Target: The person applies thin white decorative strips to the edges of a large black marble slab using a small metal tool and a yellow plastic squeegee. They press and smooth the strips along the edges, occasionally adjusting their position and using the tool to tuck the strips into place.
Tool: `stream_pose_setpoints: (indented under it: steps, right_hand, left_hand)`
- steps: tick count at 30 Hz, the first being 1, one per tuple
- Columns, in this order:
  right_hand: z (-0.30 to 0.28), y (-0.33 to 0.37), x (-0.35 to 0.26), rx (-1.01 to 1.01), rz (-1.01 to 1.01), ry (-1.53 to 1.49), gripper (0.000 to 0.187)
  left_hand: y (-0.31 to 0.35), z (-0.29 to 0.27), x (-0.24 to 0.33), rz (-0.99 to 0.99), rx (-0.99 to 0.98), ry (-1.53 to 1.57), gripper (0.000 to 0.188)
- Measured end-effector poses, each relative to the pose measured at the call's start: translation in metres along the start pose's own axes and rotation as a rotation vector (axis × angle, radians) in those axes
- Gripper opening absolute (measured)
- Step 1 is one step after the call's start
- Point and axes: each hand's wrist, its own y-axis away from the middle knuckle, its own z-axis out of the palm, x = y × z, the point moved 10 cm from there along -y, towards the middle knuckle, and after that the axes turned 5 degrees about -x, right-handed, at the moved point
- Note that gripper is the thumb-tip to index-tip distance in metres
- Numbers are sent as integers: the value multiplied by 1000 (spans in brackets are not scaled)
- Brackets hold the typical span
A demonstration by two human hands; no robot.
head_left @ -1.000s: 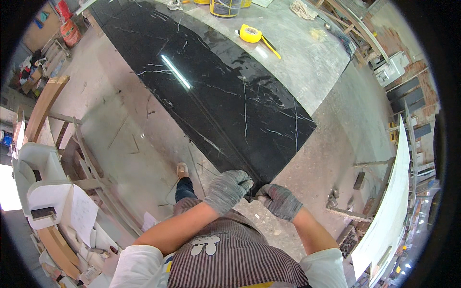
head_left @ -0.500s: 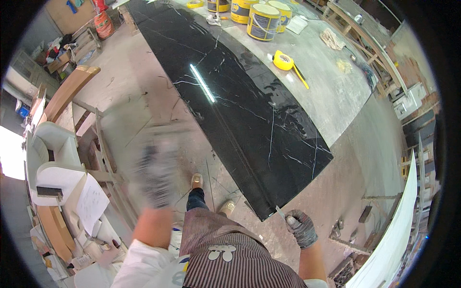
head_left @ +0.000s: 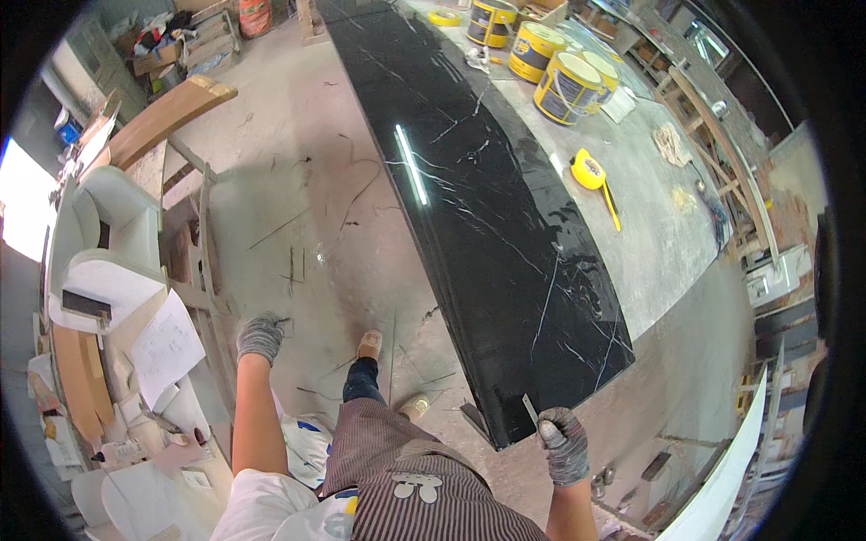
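Gloved right hand (head_left: 565, 445) grips a thin metal strip (head_left: 530, 409) beside the glossy, white-veined slab (head_left: 496, 261) — left hand (head_left: 261, 337) outstretched left of it, finger state unclear.

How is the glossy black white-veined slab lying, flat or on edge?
Flat: the slab lies with its broad, veined face turned up.

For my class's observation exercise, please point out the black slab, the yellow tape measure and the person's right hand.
Black slab (head_left: 492, 234): head view, on its glossy top face.
Yellow tape measure (head_left: 588, 171): head view, on its case.
Right hand (head_left: 565, 444): head view, on its gloved middle.
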Motion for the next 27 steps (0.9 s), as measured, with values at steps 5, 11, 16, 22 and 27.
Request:
stream_pose_setpoints:
  steps: [5, 11, 16, 22, 27]
  right_hand:
    - [19, -6, -16, -45, 99, -37, 27]
    - [55, -44, -42, -174, -52, -9, 28]
    - [117, -99, -112, -177, -352, 657, 19]
    - [227, -167, -185, -277, -686, 1045, 18]
    - [235, -215, -186, -284, -486, 886, 18]
  left_hand:
    - [6, -15, -13, -121, 251, 103, 42]
    - [-17, -46, 15, 99, 410, 466, 35]
    - [27, -76, 145, 615, 318, 706, 31]
    - [108, -93, 262, 1081, 357, 603, 22]
    - [46, -55, 264, 951, 115, 1209, 12]
